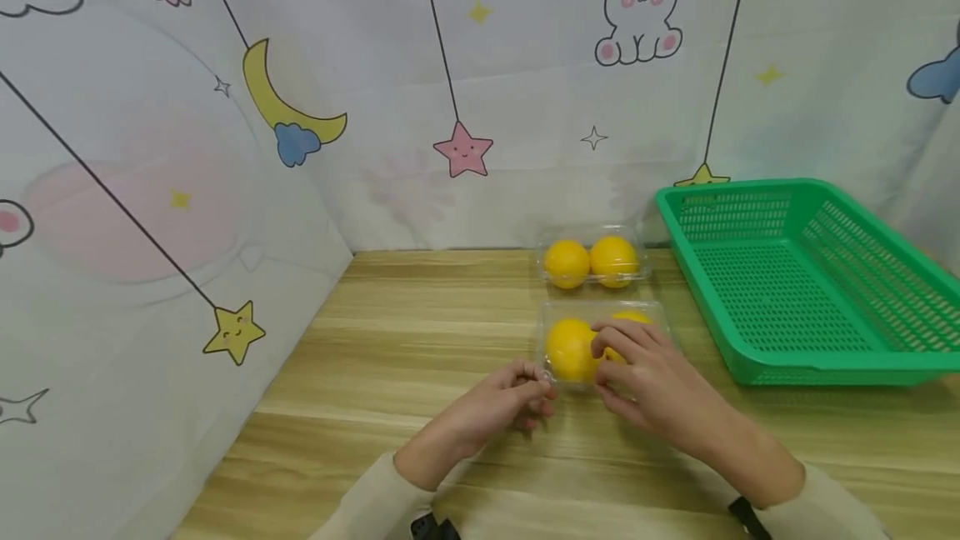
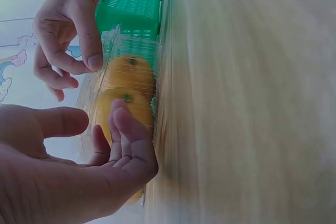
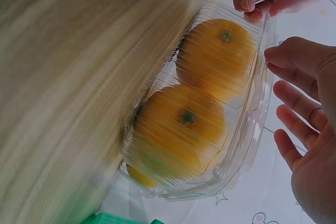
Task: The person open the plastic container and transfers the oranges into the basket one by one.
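Note:
A clear plastic clamshell box (image 3: 241, 145) with ribbed walls stands on the table, holding two oranges (image 3: 181, 124) side by side, green stem ends showing. Beside its near left corner is my left hand (image 1: 506, 402), fingers loosely bent; the left wrist view shows a gap between its thumb and fingertips. My right hand (image 1: 660, 382) hovers over the box's right half with fingers spread and slightly bent, partly covering the right orange in the head view. In the right wrist view, its fingertips sit close to the box's upper rim, and nothing is in its grasp.
Behind this box stands a second clear box (image 1: 633, 277) with two oranges (image 1: 567, 263). A green slatted plastic basket (image 1: 720, 332) stands to the right. The wooden table (image 1: 390, 340) meets a white cloth backdrop (image 1: 525, 90) printed with cartoons at the back and left.

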`<state>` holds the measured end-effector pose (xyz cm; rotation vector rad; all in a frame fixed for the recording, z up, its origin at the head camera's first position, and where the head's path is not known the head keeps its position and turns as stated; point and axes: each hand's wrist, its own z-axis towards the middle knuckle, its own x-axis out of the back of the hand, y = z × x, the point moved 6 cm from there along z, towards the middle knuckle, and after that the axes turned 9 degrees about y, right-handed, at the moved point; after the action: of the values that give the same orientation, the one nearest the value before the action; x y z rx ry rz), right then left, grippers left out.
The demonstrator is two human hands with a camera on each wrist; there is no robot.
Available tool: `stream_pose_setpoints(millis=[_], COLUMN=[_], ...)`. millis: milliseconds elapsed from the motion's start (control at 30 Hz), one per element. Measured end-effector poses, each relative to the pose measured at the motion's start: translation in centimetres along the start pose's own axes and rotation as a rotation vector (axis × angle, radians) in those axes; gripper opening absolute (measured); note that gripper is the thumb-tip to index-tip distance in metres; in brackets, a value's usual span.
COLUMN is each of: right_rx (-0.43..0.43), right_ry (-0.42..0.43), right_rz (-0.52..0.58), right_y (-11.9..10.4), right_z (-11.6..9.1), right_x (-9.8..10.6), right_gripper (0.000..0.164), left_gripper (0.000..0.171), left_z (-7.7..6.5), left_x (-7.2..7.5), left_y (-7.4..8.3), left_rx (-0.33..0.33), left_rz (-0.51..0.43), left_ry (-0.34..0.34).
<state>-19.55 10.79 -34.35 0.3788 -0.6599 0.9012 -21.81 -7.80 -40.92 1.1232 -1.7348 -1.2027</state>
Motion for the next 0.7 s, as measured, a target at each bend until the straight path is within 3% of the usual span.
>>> stream_pose_setpoints(millis=[233,700], right_rx=[-0.010,-0.011], right_ry=[0.005,-0.019], right_rz=[-0.018,-0.063], right_y=[0.27,-0.17], right_z=[0.03,0.05], right_x=[0.26,-0.09], right_gripper=[0.028,0.025], left_gripper=[0.016,0.013], left_z=[0.36,0.27], left_x=[-0.41,-0.50], left_y=[0.15,-0.53], left_rx=[-0.021,0.008], left_rz=[-0.021,-0.102], left_ry=[0.025,0.098])
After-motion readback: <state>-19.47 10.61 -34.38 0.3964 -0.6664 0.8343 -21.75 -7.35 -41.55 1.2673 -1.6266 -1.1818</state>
